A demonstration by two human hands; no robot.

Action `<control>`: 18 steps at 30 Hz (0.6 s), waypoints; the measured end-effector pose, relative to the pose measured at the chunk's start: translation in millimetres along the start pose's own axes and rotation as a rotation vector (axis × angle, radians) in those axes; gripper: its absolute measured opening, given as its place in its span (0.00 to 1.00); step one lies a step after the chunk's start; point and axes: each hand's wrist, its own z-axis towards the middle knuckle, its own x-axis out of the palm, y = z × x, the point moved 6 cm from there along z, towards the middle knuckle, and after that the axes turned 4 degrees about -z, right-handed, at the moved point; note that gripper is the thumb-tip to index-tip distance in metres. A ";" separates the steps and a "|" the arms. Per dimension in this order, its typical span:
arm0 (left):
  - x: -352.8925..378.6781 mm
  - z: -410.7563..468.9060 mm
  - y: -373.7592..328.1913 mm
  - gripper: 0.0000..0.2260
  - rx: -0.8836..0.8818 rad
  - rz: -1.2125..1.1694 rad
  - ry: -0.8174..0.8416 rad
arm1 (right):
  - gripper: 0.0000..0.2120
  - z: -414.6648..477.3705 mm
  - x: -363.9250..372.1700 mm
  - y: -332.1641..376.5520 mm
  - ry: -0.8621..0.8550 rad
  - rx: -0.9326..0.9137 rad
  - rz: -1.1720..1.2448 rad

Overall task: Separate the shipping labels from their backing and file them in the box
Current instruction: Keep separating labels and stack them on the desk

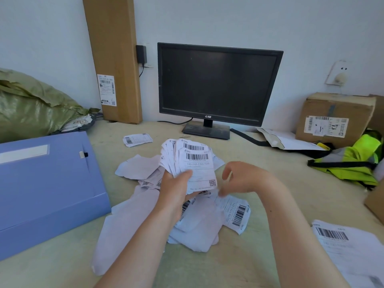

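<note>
Pale desk (pixel 62 267) against a white wall fills the frame. Dark monitor (pixel 218 84) upper centre, switched off.

Blue box (pixel 45 183) lies flat at left, just beside the work, probably so filing needs only a short reach. It looks closed.

Green sack (pixel 31 104) upper left. Carton (pixel 332 117) and hi-vis vest (pixel 357 161) at right, well apart from the work.

Paper pile (pixel 193 225) at centre: mostly blank sheets, likely shed backing, with a few barcoded ones mixed in. It sits directly under the hands, presumably where waste falls.

Label stack (pixel 195 163) is held upright above the pile, barcodes facing the person, so each can be read.

Left hand (pixel 176 190) grips the stack's lower edge, thumb pressed across the front sheet to keep the fan together.

Right hand (pixel 243 177) is just beside the stack's lower right corner, fingers curled. It is blurred, so I cannot tell if it pinches a sheet.

One stray label (pixel 137 139) lies alone near the monitor foot.
</note>
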 end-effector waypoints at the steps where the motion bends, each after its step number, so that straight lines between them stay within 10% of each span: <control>1: 0.4 0.3 0.4 0.15 0.001 0.002 0.000 | 0.26 -1.9 2.4 -4.0 0.048 0.024 -0.101; 4: 2.2 0.6 0.0 0.14 0.011 -0.005 0.012 | 0.32 -2.9 10.7 -17.4 0.156 0.080 -0.179; 9: 1.6 -0.4 1.0 0.14 0.009 -0.016 0.023 | 0.11 6.9 15.8 -30.4 0.158 0.097 -0.022; 18: 1.8 -1.6 -0.1 0.14 -0.001 -0.008 0.018 | 0.08 -16.7 -58.4 -37.5 -0.942 0.030 0.572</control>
